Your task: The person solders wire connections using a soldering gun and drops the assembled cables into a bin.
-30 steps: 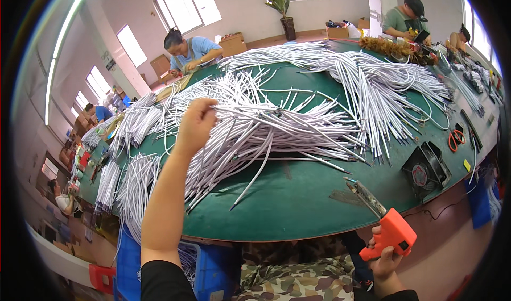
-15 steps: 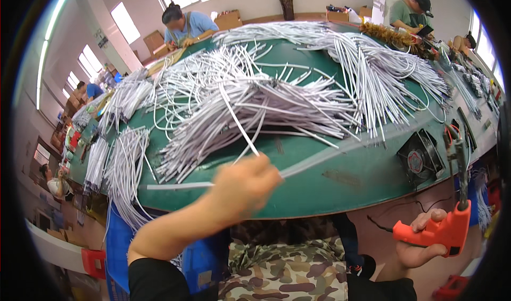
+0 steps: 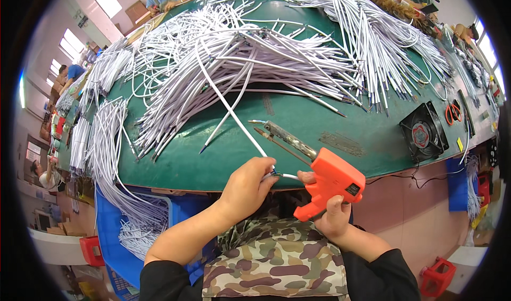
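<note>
My left hand (image 3: 247,186) is closed on a white cable (image 3: 238,121), pinching it near a small dark-and-green joint in front of the table's near edge. From there the cable runs up over the table to a large heap of white cables (image 3: 255,67) with dark ends. My right hand (image 3: 334,216) grips an orange soldering gun (image 3: 336,177), whose metal tip points up and left over the table, close to the held cable but apart from it. A short white cable end (image 3: 290,176) runs from the joint to the fingers of my right hand.
The green table (image 3: 223,168) carries more cable bundles (image 3: 372,51) on both sides. A black fan (image 3: 423,132) and orange-handled scissors (image 3: 453,113) lie at right. Below left is a blue crate (image 3: 109,210) with cables. Several co-workers sit around; a red stool (image 3: 437,277) stands lower right.
My right hand has brought the soldering gun from the far right to the middle, turning its tip leftward. My left hand has drawn nearer to me with the cable. The view has tilted down.
</note>
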The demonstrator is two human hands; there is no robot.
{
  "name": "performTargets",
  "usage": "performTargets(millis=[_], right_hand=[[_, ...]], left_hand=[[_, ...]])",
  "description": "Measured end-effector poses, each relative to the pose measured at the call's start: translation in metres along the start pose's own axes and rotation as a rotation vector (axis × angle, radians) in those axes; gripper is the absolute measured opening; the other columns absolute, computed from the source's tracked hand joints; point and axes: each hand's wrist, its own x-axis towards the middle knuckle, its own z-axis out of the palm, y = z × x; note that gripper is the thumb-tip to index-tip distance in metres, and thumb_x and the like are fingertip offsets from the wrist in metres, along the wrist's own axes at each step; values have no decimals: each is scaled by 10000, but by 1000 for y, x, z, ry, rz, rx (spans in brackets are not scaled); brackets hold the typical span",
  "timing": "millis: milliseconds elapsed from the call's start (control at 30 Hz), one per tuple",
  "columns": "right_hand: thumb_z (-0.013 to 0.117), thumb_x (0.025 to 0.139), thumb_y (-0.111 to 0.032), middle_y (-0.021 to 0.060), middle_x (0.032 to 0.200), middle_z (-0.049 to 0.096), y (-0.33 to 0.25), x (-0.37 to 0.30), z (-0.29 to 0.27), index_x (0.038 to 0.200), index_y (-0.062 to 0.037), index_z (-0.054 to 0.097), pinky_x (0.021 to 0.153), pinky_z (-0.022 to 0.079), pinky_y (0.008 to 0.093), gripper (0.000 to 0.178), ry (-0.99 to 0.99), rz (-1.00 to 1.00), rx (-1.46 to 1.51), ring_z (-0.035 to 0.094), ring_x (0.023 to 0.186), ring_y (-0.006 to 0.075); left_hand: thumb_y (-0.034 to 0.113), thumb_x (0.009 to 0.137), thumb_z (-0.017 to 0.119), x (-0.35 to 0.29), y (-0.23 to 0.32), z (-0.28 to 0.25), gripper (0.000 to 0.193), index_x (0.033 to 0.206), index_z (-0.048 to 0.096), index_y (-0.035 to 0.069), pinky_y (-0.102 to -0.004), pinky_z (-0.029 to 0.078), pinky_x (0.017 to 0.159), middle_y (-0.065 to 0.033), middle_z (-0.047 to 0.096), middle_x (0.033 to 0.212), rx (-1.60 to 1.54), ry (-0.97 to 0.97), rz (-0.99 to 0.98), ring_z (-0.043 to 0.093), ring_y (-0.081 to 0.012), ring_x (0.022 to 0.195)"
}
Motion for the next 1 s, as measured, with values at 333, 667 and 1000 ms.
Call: performTargets(millis=[333, 667, 1000], right_hand=[[488, 898, -661, 97, 1231, 564, -24, -1, -5, 1395, -64, 360, 1101, 352, 551, 788, 74, 137, 126, 448, 1302, 286], [484, 974, -510, 149, 1297, 551, -21, 51, -28, 1408, -19, 359, 1081, 382, 557, 667, 140, 8, -42, 489, 1289, 314], [477, 880, -696, 184, 1312, 537, -10, 33, 13, 1321, 38, 458, 1142, 276, 543, 856, -109, 46, 28, 461, 1297, 349]], left_hand=[[21, 800, 746, 9, 11, -9, 233, 1008, 643, 8, -311, 471, 610, -97, 581, 803, -136, 21, -12, 577, -210, 675], [4, 902, 633, 21, -4, -15, 229, 1129, 616, -23, -240, 479, 668, -25, 608, 865, -382, -207, -436, 575, -82, 751], [-2, 847, 691, 21, -6, -29, 308, 966, 408, 26, -288, 491, 647, -99, 613, 819, -464, -435, -493, 611, -156, 736]])
